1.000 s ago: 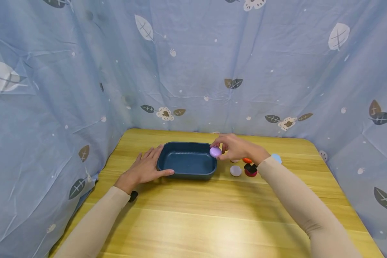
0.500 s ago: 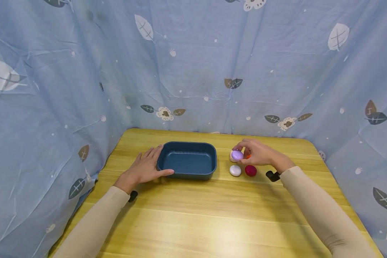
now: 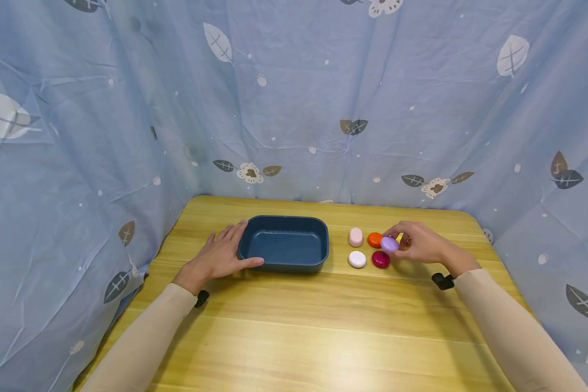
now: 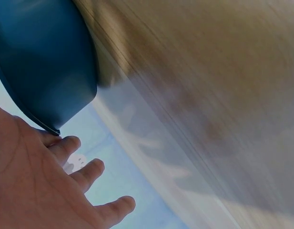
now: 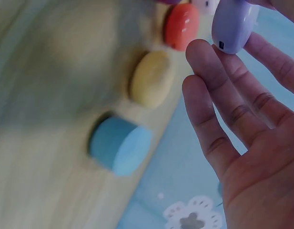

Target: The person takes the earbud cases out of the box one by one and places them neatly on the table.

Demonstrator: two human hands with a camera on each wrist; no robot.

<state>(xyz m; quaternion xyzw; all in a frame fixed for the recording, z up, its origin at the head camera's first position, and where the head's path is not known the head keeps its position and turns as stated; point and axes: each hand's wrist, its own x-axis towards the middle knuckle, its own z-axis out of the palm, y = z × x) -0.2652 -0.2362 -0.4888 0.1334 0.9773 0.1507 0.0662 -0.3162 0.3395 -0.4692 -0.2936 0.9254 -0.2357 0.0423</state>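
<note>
My left hand (image 3: 221,256) rests with straight, spread fingers at the left end of a dark blue rectangular container (image 3: 284,265). In the left wrist view, the fingers lie at the container's rim (image 4: 27,117). Between thumb and fingers, my right hand (image 3: 425,245) pinches a smooth purple rounded disc (image 3: 390,244). The right wrist view shows a small dark slot on the disc (image 5: 232,24). It is held beside an orange rounded piece (image 3: 374,239) and above a crimson one (image 3: 380,259). A yellow piece (image 5: 152,78) is partly hidden behind the right hand in the head view.
Left of the orange and crimson pieces lie a pale pink piece (image 3: 355,237) and a white one (image 3: 357,259). A light blue cylinder (image 5: 120,145) stands beyond the yellow piece. Floral blue curtains (image 3: 294,109) hang behind and beside the wooden table (image 3: 294,326).
My right hand has carried the purple disc rightward, from over the container's right end, past the pale pink piece, to beside the orange piece. My left hand has stayed in place.
</note>
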